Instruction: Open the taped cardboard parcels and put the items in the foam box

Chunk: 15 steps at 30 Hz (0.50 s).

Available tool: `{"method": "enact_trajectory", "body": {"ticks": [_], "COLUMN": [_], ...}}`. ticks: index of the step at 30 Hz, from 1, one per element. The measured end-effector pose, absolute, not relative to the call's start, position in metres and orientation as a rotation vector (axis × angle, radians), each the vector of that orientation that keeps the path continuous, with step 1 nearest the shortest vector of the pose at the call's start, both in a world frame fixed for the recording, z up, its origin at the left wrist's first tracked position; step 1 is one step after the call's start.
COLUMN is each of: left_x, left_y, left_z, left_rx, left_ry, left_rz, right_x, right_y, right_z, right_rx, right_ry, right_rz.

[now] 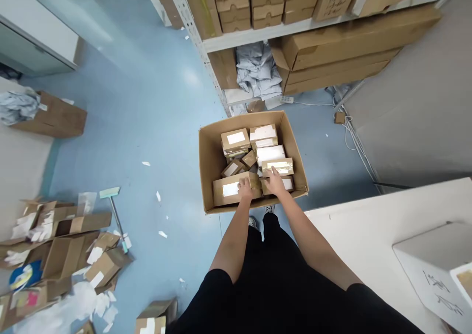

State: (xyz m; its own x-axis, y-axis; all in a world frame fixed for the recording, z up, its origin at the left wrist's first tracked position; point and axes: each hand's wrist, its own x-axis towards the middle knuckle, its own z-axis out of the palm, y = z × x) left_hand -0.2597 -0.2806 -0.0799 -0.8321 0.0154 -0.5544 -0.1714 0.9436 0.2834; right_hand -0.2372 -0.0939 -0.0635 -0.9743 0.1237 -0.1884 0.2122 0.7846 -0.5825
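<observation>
A large open cardboard carton [205, 177] stands on the floor in front of me, with several small cardboard boxes inside. My left hand [245, 190] lies on top of a long cardboard box [223, 196] with a white label, its fingers apart. Over on the right side, my right hand [274, 182] has its fingers on the near edge of a small taped cardboard box [285, 166], which rests above another box. Just behind it sits a white-topped box [270, 153]. At the far side are two labelled stacks, the left box [235, 138] and right box [263, 131].
A metal shelf [236, 41] holding cartons stands beyond the carton. Flattened boxes [70, 245] and paper scraps lie at left beside a squeegee-like tool [115, 211]. To the right is a white surface [350, 226] bearing a white box [435, 270]. Cables [356, 140] run along the right wall.
</observation>
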Motion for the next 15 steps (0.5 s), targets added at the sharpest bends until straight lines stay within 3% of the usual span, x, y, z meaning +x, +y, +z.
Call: {"method": "enact_trajectory", "body": {"ticks": [7, 15], "left_x": [-0.263, -0.271], "left_y": [-0.299, -0.336], "left_z": [-0.088, -0.090], "left_rx": [-0.149, -0.178], "left_ry": [2.534, 2.459], "left_rz": [0.489, 0.803], "right_x": [-0.248, -0.265], "right_y": [-0.131, -0.137], "right_z": [-0.116, -0.151], "right_rx": [0.180, 0.491], "right_ry": [2.549, 2.342], "right_rz": [-1.067, -1.129]}}
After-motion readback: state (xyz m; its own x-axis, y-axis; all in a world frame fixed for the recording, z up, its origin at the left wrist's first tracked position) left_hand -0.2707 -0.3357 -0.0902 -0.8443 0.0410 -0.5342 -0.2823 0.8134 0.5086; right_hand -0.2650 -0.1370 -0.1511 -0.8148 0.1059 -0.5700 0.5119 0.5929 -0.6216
